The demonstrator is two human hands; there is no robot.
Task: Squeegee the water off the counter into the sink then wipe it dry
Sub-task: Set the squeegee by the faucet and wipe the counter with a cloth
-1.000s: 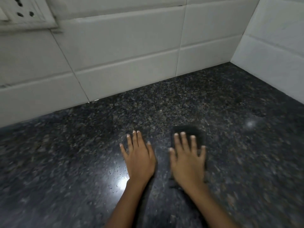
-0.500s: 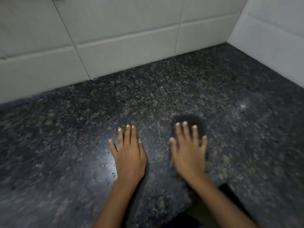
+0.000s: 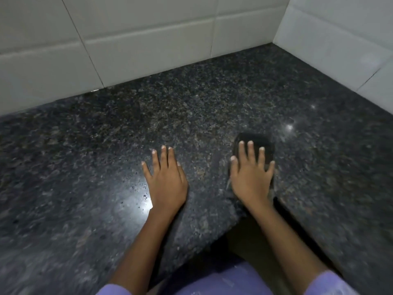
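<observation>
The dark speckled granite counter (image 3: 191,107) fills the head view and runs into a tiled corner. My left hand (image 3: 168,184) lies flat on it with fingers apart, holding nothing. To its right, my right hand (image 3: 251,179) presses flat with spread fingers on a dark cloth (image 3: 265,143), whose far edge shows beyond my fingertips. Small water droplets (image 3: 140,188) glint in a bright reflection just left of my left hand. No sink or squeegee is in view.
White tile walls stand at the back (image 3: 148,39) and on the right (image 3: 340,39), meeting at the far right corner. The counter's front edge (image 3: 234,222) makes an inner corner under my right wrist. My purple clothing (image 3: 223,282) shows at the bottom.
My right hand has slid the dark cloth to the right, widening the gap between my hands. The view has tilted down, so the wall socket is gone and the counter's front edge shows.
</observation>
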